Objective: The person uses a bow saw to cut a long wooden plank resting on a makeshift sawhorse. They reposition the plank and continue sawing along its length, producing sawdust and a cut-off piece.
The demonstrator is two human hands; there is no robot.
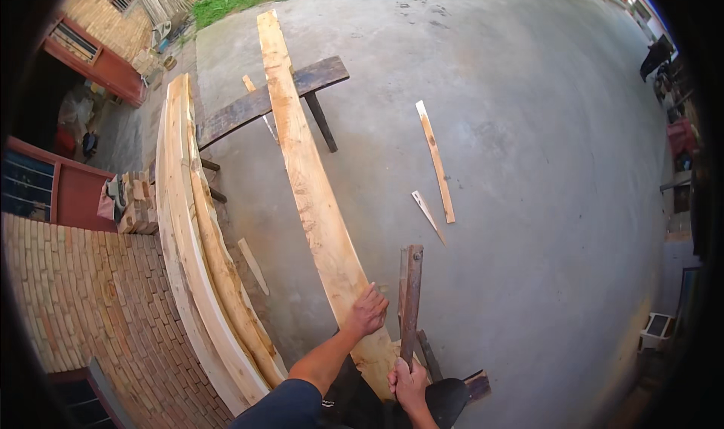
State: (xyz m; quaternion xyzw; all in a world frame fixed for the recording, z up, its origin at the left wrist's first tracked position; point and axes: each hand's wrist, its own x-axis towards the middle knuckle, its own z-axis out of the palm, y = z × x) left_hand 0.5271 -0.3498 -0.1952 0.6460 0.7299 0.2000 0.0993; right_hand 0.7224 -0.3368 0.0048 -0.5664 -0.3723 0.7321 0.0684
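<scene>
A long pale plank (315,203) runs from near my body to the far side, lying across a dark wooden bench (234,114). My left hand (365,311) is closed over the plank's right edge near its close end, with one finger pointing up and away. Beside that edge my right hand (409,384) is wrapped round the lower part of a brown wooden-framed saw (412,286), held upright. A bolt shows at the saw's top, and most of the saw is foreshortened. Part of a second support (430,356) shows near my right hand.
Several long boards (197,233) lean together at the left, by a brick wall (90,293) and stacked bricks (138,203). Offcuts lie on the concrete: a long strip (436,161), a pointed piece (428,216) and a sliver (253,266). Clutter lines the far right edge.
</scene>
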